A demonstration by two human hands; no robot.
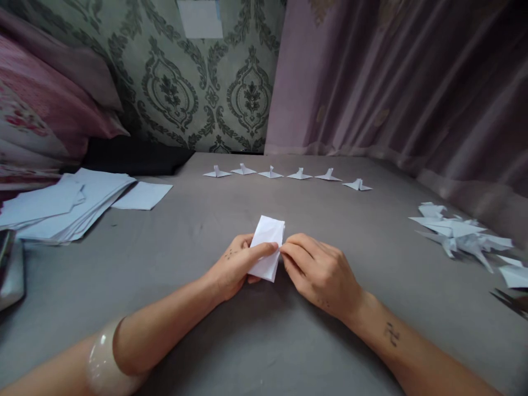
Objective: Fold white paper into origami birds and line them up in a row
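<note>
A folded white sheet of paper (267,234), narrow and rectangular, is held above the grey surface in front of me. My left hand (236,263) grips it from the left, thumb across its front and fingers behind. At its right edge is my right hand (319,269), fingers curled and thumb and forefinger pinched at the paper's side. Whether those fingertips have the edge between them is hard to see.
Several folded paper birds (271,173) stand in a row at the back. A heap of folded paper pieces (457,231) lies right, near scissors (509,301). Stacked white sheets (82,206) lie left, with a single square sheet (142,196) beside them.
</note>
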